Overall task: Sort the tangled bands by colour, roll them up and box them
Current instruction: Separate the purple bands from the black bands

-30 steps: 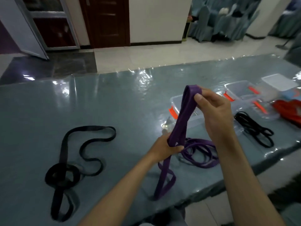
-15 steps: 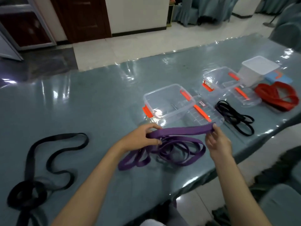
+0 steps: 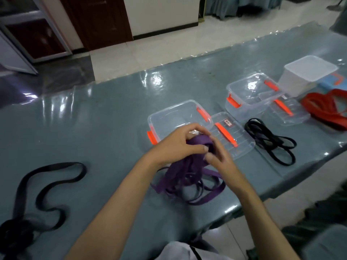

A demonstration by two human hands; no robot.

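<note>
Together, the left hand [image 3: 178, 145] and right hand [image 3: 218, 162] grip the bunched top of the purple band [image 3: 189, 177] just in front of the nearest clear box [image 3: 163, 117], its loose loops trailing onto the table [image 3: 93, 132] beneath the wrists.

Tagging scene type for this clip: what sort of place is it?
Probably a banquet or function hall, not a home: a long table under glossy plastic sheeting, draped chairs at the far wall, and a wide tiled floor.
</note>
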